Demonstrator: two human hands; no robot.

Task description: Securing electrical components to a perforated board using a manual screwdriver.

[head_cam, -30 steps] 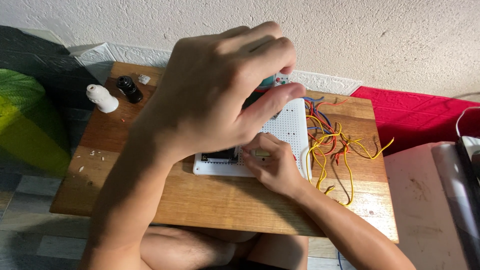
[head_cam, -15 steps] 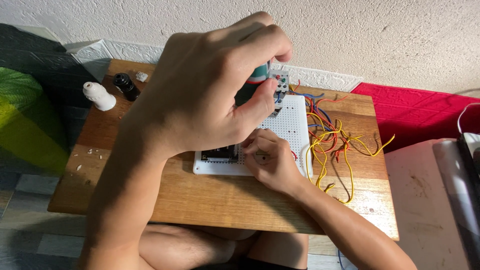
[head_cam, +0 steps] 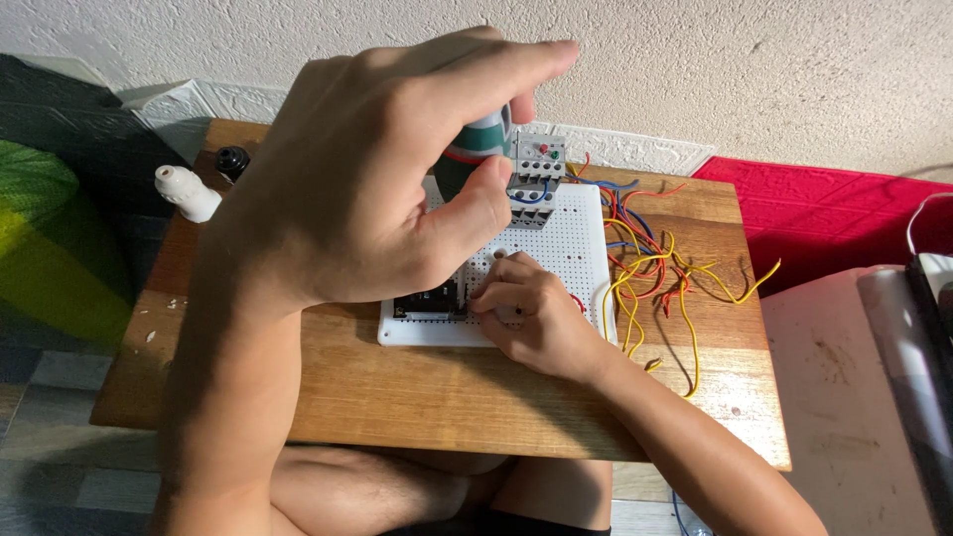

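The big left hand (head_cam: 387, 189) fills the middle of the view and hides a lot. It is raised above the white board (head_cam: 556, 253) with holes, and its fingers are curled tight around a green tool (head_cam: 475, 159). Only the top of the tool shows between the thumb and the fingers, so its tip is hidden and I cannot tell what it touches. The wrist bends down and the arm runs off the bottom edge.

The right hand (head_cam: 531, 313) rests low on the white board, near its front edge. Its fingers are bent and press down on something small, but that small thing is too hidden to make out. A black part (head_cam: 429, 298) sits just beside those fingers, half under the left hand.

A grey box (head_cam: 536, 174) with little buttons stands at the far edge of the white board, just beside the green tool. Yellow, red and blue wires (head_cam: 655, 273) lie in a tangle toward the right edge of the wooden table (head_cam: 417, 397). A white bottle (head_cam: 187, 193) lies near the far left corner.
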